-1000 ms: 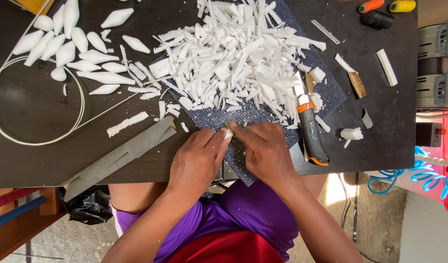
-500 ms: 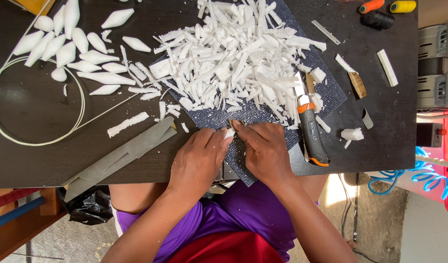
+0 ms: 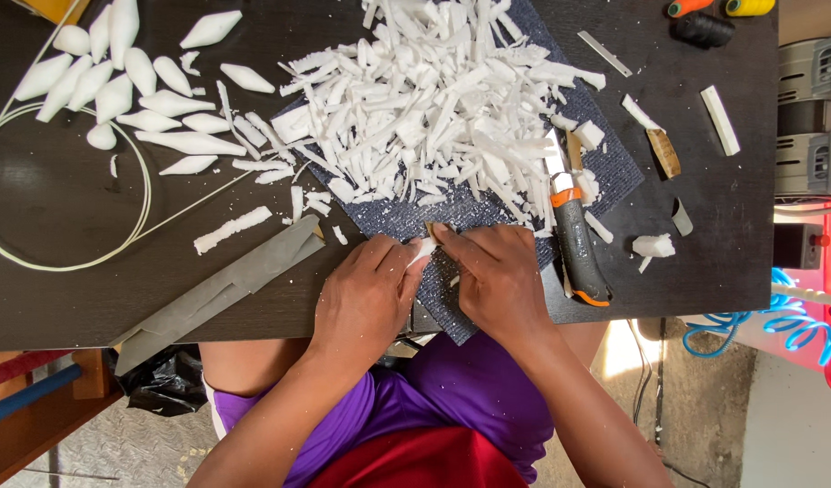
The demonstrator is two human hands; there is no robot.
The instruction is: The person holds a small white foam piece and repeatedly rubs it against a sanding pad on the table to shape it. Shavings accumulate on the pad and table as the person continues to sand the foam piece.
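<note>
White foam piece (image 3: 423, 250) pinched between left hand (image 3: 366, 298) and right hand (image 3: 497, 280) — both closed, over grey mat (image 3: 614, 167).

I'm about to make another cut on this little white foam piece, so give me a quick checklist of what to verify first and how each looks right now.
1. White foam piece pinched by both hands: ok, left hand and right hand meet on it.
2. Work sits over the grey mat: ok.
3. Blade in the grip: cannot tell, only a small brownish tip shows at the fingers.
4. Utility knife lies apart from the hands: ok, just right of the right hand.
5. Pile of white shavings away from the cutting spot: not ok, it crowds right up to the fingertips.
6. Finished pointed shapes out of the way: ok, far left.
</note>
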